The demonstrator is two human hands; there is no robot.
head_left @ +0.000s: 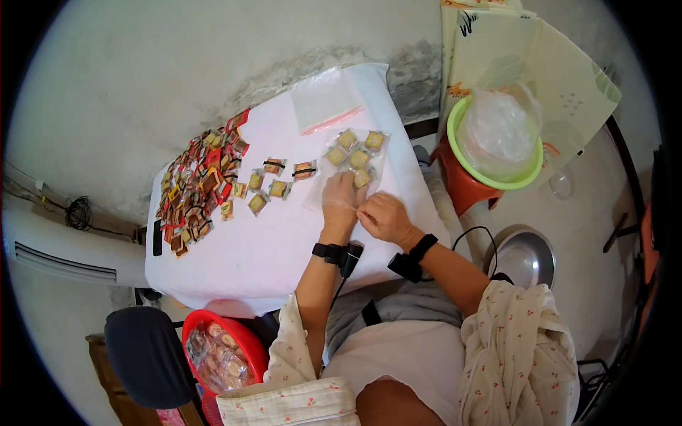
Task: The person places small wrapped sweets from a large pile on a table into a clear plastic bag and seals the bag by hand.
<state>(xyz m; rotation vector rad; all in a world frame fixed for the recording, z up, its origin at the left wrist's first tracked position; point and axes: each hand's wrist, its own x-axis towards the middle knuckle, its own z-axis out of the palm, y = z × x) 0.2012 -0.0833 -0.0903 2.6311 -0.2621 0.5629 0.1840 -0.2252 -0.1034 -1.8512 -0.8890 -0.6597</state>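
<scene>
A clear plastic bag (384, 157) lies on the white-covered table with several small yellow wrapped snack packets (358, 157) in or under its film. My left hand (341, 201) is at the near end of this bag, next to the closest packet. Its fingers look curled, and their tips are partly hidden by film. Close on its right, my right hand (386, 216) pinches the bag's edge between thumb and fingers. Left of the bag, loose wrapped packets (279, 189) lie apart, two of them with dark bands (305, 170).
A large heap of mixed wrapped snacks (202, 181) covers the table's left. Flat clear bags (325, 99) lie at the far edge. A green basin (457, 153) holding clear plastic stands on a red stool (465, 186). A red bucket (241, 334) sits near left, a metal basin (527, 257) right.
</scene>
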